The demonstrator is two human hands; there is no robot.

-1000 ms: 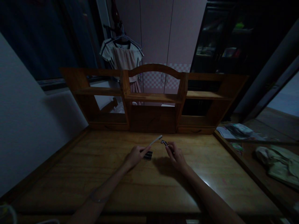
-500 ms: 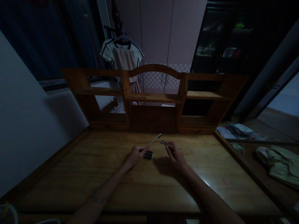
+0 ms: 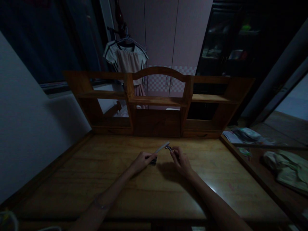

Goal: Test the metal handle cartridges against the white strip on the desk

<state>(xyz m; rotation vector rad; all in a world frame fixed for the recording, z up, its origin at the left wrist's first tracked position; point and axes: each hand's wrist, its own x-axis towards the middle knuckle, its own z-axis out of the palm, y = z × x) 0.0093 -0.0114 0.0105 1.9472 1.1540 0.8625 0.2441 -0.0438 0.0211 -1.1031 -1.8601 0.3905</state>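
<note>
Holding a toothbrush [image 3: 161, 148], left fingers [image 3: 149, 158] overlap a case [image 3: 153, 161].

The slim, pale brush [image 3: 160, 149], shaped like a toothbrush, is gripped near its lower end in the left hand [image 3: 141, 162] and slants up and to the right, its head outermost. The small dark razor [image 3: 169, 148], with a metallic glint, points up and to the left from the fingers of the right hand [image 3: 181, 163]. The two heads meet or overlap in view; whether they touch is unclear.
</note>
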